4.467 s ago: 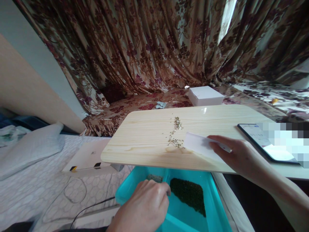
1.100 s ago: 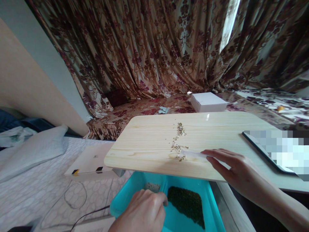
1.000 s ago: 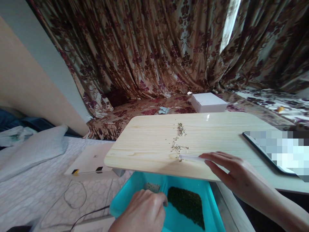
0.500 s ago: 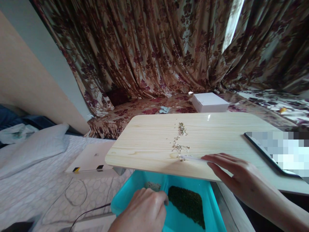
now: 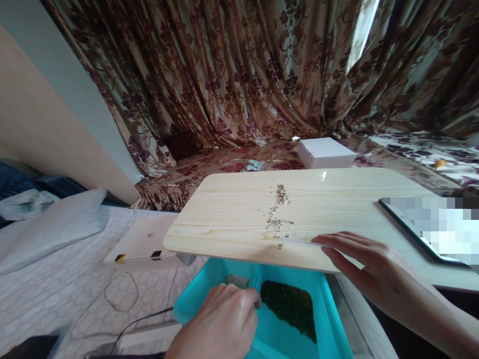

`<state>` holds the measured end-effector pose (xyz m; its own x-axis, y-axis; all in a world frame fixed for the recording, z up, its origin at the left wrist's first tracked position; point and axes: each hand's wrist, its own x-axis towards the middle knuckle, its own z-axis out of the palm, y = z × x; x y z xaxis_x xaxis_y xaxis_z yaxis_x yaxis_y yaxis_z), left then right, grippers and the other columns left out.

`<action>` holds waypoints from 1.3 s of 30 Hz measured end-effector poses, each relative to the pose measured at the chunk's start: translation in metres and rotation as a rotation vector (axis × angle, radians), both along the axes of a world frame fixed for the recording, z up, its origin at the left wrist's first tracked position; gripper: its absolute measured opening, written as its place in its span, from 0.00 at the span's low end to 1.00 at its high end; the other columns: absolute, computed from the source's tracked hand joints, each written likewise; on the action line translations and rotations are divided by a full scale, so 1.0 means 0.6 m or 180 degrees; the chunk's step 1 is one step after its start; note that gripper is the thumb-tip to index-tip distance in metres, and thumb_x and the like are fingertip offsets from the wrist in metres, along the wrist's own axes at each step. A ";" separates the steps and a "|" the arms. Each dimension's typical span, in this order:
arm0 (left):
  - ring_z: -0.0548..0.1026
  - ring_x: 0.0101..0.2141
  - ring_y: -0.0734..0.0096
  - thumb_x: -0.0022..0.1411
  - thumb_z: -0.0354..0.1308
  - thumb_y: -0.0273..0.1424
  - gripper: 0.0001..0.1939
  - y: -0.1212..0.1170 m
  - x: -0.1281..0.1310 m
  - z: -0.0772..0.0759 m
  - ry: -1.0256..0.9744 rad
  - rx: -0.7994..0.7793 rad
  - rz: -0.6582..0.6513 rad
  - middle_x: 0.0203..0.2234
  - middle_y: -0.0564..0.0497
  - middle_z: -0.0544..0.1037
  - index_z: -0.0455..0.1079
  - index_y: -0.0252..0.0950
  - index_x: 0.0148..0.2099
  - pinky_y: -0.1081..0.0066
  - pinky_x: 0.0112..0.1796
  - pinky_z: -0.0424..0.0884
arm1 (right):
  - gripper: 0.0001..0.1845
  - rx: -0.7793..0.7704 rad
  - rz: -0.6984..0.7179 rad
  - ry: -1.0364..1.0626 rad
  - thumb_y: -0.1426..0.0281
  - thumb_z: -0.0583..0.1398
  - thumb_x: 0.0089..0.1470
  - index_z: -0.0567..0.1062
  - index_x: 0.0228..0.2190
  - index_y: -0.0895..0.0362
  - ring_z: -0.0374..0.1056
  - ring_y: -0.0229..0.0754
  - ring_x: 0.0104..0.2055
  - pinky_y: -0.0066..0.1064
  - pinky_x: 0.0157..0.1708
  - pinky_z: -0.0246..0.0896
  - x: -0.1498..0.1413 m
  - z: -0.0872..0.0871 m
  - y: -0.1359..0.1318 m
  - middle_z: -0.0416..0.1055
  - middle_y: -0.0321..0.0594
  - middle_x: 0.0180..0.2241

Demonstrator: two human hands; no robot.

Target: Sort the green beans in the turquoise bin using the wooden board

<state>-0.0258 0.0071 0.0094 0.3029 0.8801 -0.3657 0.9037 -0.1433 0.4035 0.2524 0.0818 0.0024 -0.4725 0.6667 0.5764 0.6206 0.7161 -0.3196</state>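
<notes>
My right hand pinches a thin, whitish see-through strip against the light wooden tabletop. Its tip lies at the near end of a trail of small brown and greenish grains. Below the table's near edge is a teal divided tray. One compartment holds a dark green mass of grains, another some pale grains. My left hand is closed over the tray beside its divider and seems to grip it; the fingertips are mostly hidden.
A tablet with a blurred screen lies on the table's right side. Behind the table sits a white box on a patterned cover, before a flowered curtain. At left, a pale flat box and a looped cable rest on the bed.
The strip's tip has shifted slightly right and away from me, leaving a few grains nearer the edge. My left hand stays at the tray. The whole view has tilted a little.
</notes>
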 end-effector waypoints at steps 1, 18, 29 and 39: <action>0.76 0.49 0.52 0.69 0.41 0.29 0.24 0.000 0.000 0.000 0.0011 -0.0013 0.0000 0.43 0.43 0.81 0.78 0.37 0.51 0.59 0.51 0.68 | 0.16 0.0001 0.0001 0.0003 0.69 0.56 0.66 0.83 0.44 0.49 0.82 0.44 0.37 0.33 0.34 0.78 -0.001 0.000 0.001 0.85 0.40 0.38; 0.76 0.48 0.53 0.71 0.39 0.29 0.23 0.001 -0.003 0.000 0.0080 -0.0030 -0.0026 0.42 0.43 0.81 0.78 0.38 0.49 0.59 0.51 0.67 | 0.17 0.0060 -0.0064 -0.0053 0.69 0.55 0.66 0.84 0.42 0.49 0.82 0.45 0.36 0.34 0.33 0.78 0.005 0.001 0.007 0.85 0.40 0.37; 0.75 0.48 0.53 0.71 0.39 0.29 0.23 -0.001 -0.004 -0.004 0.0075 0.0016 -0.0005 0.41 0.43 0.80 0.77 0.38 0.48 0.59 0.50 0.68 | 0.16 0.0110 -0.0021 -0.0164 0.70 0.55 0.66 0.84 0.40 0.54 0.82 0.46 0.37 0.32 0.34 0.79 0.003 0.009 -0.003 0.85 0.45 0.38; 0.75 0.48 0.53 0.71 0.39 0.28 0.23 -0.001 -0.002 0.001 0.0068 -0.0003 0.0001 0.41 0.43 0.80 0.77 0.37 0.48 0.58 0.50 0.67 | 0.15 0.0081 0.0033 -0.0151 0.71 0.55 0.66 0.83 0.41 0.54 0.82 0.45 0.37 0.31 0.34 0.78 0.007 0.003 -0.010 0.85 0.44 0.38</action>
<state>-0.0272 0.0066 0.0098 0.2947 0.8798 -0.3730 0.9122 -0.1427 0.3842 0.2563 0.0759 0.0044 -0.5065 0.6471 0.5699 0.6271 0.7300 -0.2715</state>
